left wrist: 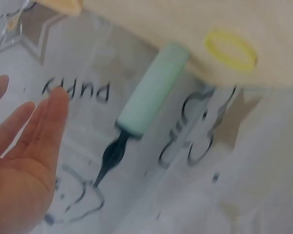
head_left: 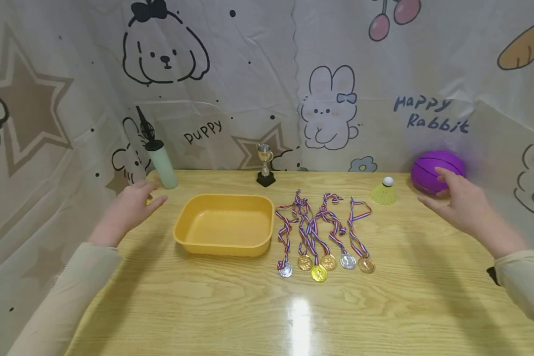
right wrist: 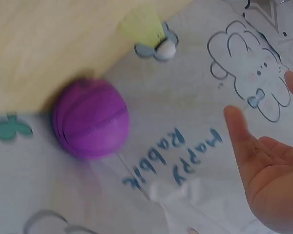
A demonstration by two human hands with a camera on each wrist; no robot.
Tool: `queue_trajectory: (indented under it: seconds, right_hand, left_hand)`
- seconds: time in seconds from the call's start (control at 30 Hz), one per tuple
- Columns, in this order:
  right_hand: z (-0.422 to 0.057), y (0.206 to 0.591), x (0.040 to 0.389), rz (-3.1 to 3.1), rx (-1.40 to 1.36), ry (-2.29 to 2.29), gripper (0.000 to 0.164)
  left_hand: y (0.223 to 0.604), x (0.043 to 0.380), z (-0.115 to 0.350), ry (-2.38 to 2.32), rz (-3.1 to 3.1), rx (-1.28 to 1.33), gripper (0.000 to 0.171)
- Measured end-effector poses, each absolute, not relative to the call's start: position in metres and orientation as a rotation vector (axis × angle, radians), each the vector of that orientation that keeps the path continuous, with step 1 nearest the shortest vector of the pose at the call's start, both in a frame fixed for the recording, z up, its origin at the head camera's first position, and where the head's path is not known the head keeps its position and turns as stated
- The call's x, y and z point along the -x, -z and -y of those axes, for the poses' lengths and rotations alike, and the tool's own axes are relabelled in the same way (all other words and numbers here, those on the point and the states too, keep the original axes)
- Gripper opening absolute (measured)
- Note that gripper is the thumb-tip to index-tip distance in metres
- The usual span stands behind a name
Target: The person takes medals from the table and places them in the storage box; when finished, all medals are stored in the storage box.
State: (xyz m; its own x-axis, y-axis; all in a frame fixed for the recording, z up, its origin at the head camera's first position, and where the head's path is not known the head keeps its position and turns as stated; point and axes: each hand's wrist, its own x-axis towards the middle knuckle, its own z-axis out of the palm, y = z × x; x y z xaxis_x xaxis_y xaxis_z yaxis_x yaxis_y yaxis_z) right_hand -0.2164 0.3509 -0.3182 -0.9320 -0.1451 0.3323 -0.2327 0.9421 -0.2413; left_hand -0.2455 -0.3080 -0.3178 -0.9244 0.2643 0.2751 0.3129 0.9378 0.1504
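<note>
My left hand (head_left: 126, 210) hovers over the table's left side with loose, spread fingers, holding nothing. Nearest to it stand a pale green hand pump (head_left: 163, 165) with a black nozzle and a yellow ring (left wrist: 231, 50), mostly hidden by the hand in the head view. On the right, my right hand (head_left: 465, 205) is held in the air in front of a purple ball (head_left: 433, 165) with dark lines, fingers relaxed and nothing in them. A yellow shuttlecock (head_left: 384, 192) with a white tip stands just left of that ball.
Between the hands are a yellow plastic basin (head_left: 224, 249) and several medals (head_left: 319, 273) on striped ribbons. A small trophy cup (head_left: 265, 165) on a black base stands at the back. Printed cloth (head_left: 249, 74) hangs behind the wooden table (head_left: 231, 306) and along its sides.
</note>
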Motion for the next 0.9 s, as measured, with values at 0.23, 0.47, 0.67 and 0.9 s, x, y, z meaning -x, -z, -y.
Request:
queue_trajectory:
  seconds: [0.23,0.47,0.67,0.9]
  right_hand:
    - [-0.342,0.350,0.222,2.935,-0.198,-0.822,0.073]
    - [-0.320,0.389,0.231,3.007,-0.218,-1.135,0.069]
    - [-0.297,0.413,0.233,3.048,-0.226,-1.271,0.066]
    - [-0.274,0.425,0.233,3.068,-0.273,-1.209,0.057]
  left_hand:
    - [0.354,0.262,0.306,0.546,2.960,0.434,0.038]
    - [0.374,0.268,0.304,0.598,3.050,0.359,0.038]
    - [0.380,0.272,0.303,0.657,3.076,0.334,0.032]
    - [0.384,0.272,0.301,0.702,3.080,0.362,0.029]
